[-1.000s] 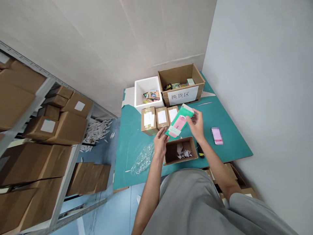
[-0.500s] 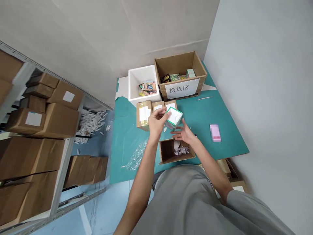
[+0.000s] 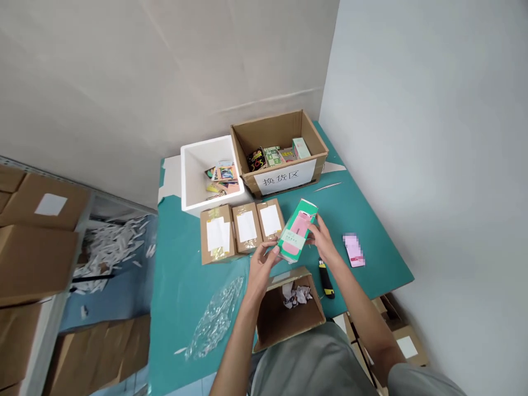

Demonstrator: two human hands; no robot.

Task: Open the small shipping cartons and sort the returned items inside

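Between both hands I hold a green product box with a pink picture on its front, tilted above the table. My left hand pinches its lower left corner; my right hand grips its right edge near the top. Just below stands an open cardboard box with crumpled paper in it. A black and yellow utility knife lies to the right of that box. Three taped cardboard boxes with white labels stand in a row behind my left hand.
At the back of the green table are a white foam bin with colourful packets and a large carton holding small boxes. Clear plastic wrap lies front left, a phone at right. Shelves with cartons stand left.
The green box has been turned from its white end to its printed front. My right hand has moved up and taken hold of it. The view has shifted, uncovering the utility knife.
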